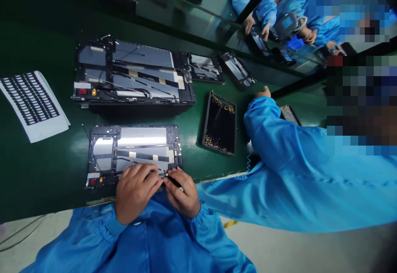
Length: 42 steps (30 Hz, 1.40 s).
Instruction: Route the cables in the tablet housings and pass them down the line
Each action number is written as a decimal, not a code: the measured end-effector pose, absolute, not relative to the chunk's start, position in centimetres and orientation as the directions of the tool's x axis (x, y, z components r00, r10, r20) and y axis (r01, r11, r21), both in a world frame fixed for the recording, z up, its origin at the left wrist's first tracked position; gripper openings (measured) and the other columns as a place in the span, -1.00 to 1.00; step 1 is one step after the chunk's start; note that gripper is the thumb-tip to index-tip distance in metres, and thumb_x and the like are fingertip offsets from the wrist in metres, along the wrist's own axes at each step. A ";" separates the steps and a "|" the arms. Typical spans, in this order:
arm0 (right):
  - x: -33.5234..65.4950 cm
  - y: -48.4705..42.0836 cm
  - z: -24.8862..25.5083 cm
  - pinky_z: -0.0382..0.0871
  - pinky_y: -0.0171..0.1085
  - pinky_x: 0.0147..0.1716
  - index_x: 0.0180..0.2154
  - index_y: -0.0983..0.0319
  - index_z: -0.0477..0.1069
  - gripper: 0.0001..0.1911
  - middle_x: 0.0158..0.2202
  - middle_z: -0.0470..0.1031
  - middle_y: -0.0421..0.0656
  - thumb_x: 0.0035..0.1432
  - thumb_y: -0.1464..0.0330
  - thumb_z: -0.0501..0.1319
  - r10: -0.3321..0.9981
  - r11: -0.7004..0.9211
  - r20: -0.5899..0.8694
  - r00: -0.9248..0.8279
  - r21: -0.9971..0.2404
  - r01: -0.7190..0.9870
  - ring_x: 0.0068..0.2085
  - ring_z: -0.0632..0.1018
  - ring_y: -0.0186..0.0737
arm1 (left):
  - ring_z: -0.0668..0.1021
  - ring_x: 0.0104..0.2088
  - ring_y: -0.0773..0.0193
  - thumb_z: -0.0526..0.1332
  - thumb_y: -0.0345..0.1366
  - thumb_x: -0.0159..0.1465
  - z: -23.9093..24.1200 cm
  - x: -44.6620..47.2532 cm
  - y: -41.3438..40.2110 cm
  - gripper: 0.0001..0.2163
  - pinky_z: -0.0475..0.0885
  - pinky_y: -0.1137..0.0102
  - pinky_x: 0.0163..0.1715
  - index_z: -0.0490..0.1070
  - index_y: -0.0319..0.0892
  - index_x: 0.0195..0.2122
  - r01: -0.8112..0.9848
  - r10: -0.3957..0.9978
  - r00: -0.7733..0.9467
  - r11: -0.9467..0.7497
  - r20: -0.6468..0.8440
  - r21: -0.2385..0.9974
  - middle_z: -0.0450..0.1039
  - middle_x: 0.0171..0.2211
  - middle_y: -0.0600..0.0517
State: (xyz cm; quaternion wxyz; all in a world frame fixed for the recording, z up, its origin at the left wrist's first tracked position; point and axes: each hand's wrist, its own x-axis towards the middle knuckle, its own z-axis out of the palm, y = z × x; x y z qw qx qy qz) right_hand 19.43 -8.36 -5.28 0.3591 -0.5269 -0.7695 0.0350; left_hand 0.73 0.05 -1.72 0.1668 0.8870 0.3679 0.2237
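Note:
An opened tablet chassis (133, 147) with silver shielding and black flex cables lies on the green belt in front of me. My left hand (135, 192) rests on its near edge, fingers curled and pressed down on the board. My right hand (181, 192) is beside it, fingers pinched on a small dark part or tool at the chassis's near right corner; I cannot make out what it is. Both my sleeves are blue.
A stack of larger opened chassis (133, 74) sits behind. A white sheet of black stickers (31, 103) lies at left. A black tray with gold screws (219, 124) stands at right. A co-worker's blue sleeve (279, 140) reaches across the belt at right; more units (237, 70) lie beyond.

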 end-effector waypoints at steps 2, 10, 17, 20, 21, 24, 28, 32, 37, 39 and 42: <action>19.3 -8.2 -4.9 0.57 0.08 0.08 0.18 0.21 0.38 -0.52 -0.01 0.56 0.04 0.23 0.51 0.22 0.838 0.450 0.509 -0.195 -0.444 0.775 0.11 0.56 -0.03 | 0.55 -0.09 0.12 0.19 -0.31 0.40 -1.3 0.1 0.0 -0.93 0.41 0.16 -0.11 0.46 -0.11 -0.16 0.527 0.686 0.666 -0.710 0.293 0.468 0.56 -0.09 0.01; 18.3 -8.2 -4.4 0.50 0.09 0.12 0.14 0.19 0.45 -0.59 0.16 0.41 0.09 0.25 0.37 0.23 0.854 0.391 0.487 -0.180 -0.376 0.840 0.19 0.45 0.03 | 0.45 0.20 -0.09 0.27 -0.28 0.34 1.0 -6.7 -0.8 -0.68 0.36 -0.08 0.20 0.38 -0.05 0.12 0.670 0.818 0.425 -0.573 0.388 0.472 0.41 0.19 -0.10; 19.3 -8.9 -4.4 0.24 0.36 0.23 0.38 0.09 0.10 -0.33 0.45 0.00 0.09 0.33 0.21 0.22 0.912 0.221 0.411 -0.010 -0.469 0.855 0.38 0.21 0.23 | 0.43 0.25 -0.12 0.24 0.10 0.28 -0.8 -11.3 0.1 -0.44 0.38 -0.07 0.24 0.29 0.03 0.25 0.689 0.981 0.111 -0.193 0.161 0.698 0.31 0.29 -0.03; 19.7 -8.4 -4.7 0.37 0.19 0.21 0.39 0.06 0.11 -0.34 0.41 0.14 0.05 0.33 0.30 0.24 0.942 0.154 0.334 0.021 -0.488 0.859 0.34 0.30 0.13 | 0.32 0.33 -0.14 0.24 0.15 0.26 -2.3 -11.8 -0.2 -0.33 0.28 -0.05 0.31 0.21 0.01 0.34 0.697 0.956 0.271 -0.277 0.114 0.662 0.12 0.41 -0.05; 19.7 -8.4 -4.8 0.41 0.14 0.19 0.36 0.02 0.17 -0.39 0.38 0.22 0.01 0.34 0.34 0.23 0.943 0.151 0.333 0.019 -0.477 0.866 0.30 0.37 0.08 | 0.32 0.34 -0.12 0.22 0.12 0.28 -2.7 -11.8 -0.5 -0.37 0.27 -0.02 0.32 0.24 0.04 0.33 0.705 0.947 0.297 -0.301 0.118 0.642 0.06 0.44 -0.02; 19.6 -9.0 -4.9 0.51 0.03 0.11 0.31 0.02 0.28 -0.48 0.31 0.35 -0.04 0.36 0.37 0.20 0.927 0.165 0.373 0.027 -0.472 0.866 0.19 0.49 0.02 | 0.40 0.29 -0.05 0.20 0.03 0.34 -3.4 -12.0 -1.9 -0.53 0.29 0.09 0.30 0.36 0.10 0.25 0.709 0.934 0.287 -0.355 0.210 0.609 0.06 0.44 0.07; 20.0 -10.4 -3.1 0.57 -0.07 0.03 0.32 0.06 0.27 -0.47 0.32 0.34 -0.02 0.36 0.39 0.20 0.898 0.242 0.440 -0.007 -0.479 0.844 0.17 0.53 0.01 | 0.51 0.20 0.03 0.24 -0.07 0.32 -0.6 -12.2 -4.1 -0.56 0.36 0.22 0.25 0.37 0.16 0.24 0.720 0.915 0.239 -0.391 0.324 0.573 0.17 0.39 0.14; 21.6 -6.9 1.0 0.48 -0.05 0.15 0.33 0.04 0.25 -0.42 0.36 0.27 -0.05 0.33 0.44 0.22 0.834 0.320 0.552 0.009 -0.496 0.807 0.26 0.46 0.02 | 0.49 0.22 0.05 0.23 -0.09 0.34 5.3 -10.6 -2.1 -0.58 0.32 0.21 0.29 0.38 0.19 0.23 0.684 0.855 0.176 -0.462 0.487 0.564 0.14 0.41 0.18; 23.0 4.2 4.9 0.35 -0.02 0.27 0.26 0.04 0.35 -0.51 0.34 0.30 -0.08 0.33 0.31 0.24 0.770 0.394 0.631 0.095 -0.587 0.707 0.31 0.41 -0.02 | 0.41 0.29 0.00 0.24 0.08 0.29 9.0 -7.5 7.8 -0.54 0.29 0.15 0.32 0.47 0.07 0.16 0.632 0.832 0.102 -0.478 0.546 0.610 0.15 0.41 0.11; 23.4 7.8 5.4 0.31 0.01 0.29 0.21 0.06 0.43 -0.55 0.32 0.34 -0.06 0.31 0.21 0.24 0.800 0.387 0.591 0.106 -0.642 0.662 0.30 0.42 0.00 | 0.40 0.29 -0.03 0.23 0.18 0.24 8.9 -7.2 11.2 -0.47 0.30 0.13 0.32 0.50 0.02 0.13 0.595 0.867 0.090 -0.441 0.490 0.672 0.16 0.40 0.05; 24.2 10.2 4.7 0.20 0.06 0.33 0.16 0.04 0.48 -0.50 0.29 0.38 -0.06 0.22 0.07 0.30 0.865 0.353 0.486 0.120 -0.762 0.543 0.31 0.38 0.03 | 0.30 0.36 -0.05 0.27 0.27 0.14 7.7 -8.2 13.6 -0.33 0.18 0.09 0.37 0.44 0.02 0.19 0.522 0.916 0.110 -0.383 0.385 0.762 0.10 0.43 0.01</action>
